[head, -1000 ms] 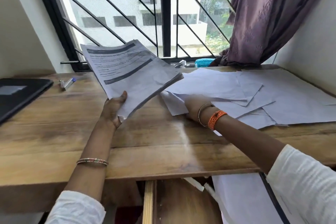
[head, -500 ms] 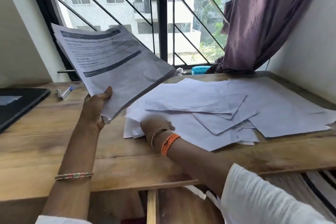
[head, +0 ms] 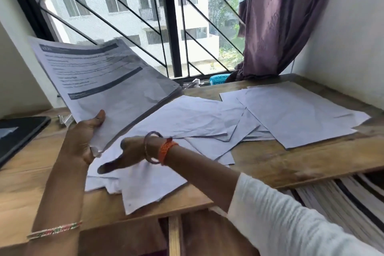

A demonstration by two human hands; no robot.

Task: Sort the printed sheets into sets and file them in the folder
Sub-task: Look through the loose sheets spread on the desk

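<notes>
Holding a stack of printed sheets (head: 108,87) up off the bench (head: 291,164), the left hand (head: 83,141) grips it at its near corner, thumb lying on the top page and the other fingers hidden beneath. The stack tilts up toward the window (head: 145,16), and its top page shows dark bands and lines of text too blurred to read.

The right hand (head: 126,155) reaches across, low over the loose sheets (head: 197,120) that lie scattered blank side up on the bench. The hand is blurred; its fingers look stretched out rather than curled, pointing left toward the stack, and they hold nothing. Whether they touch the paper beneath cannot be told. An orange band (head: 166,149) and a thin bangle (head: 150,147) sit on that wrist, and a beaded bangle (head: 54,230) on the left forearm.

The loose sheets overlap in a spread from the near edge, where one corner juts over the bench edge, to the far right corner near the wall. A dark flat case (head: 18,135) lies at the left end of the bench. A purple curtain (head: 280,23) hangs at the right of the window.
</notes>
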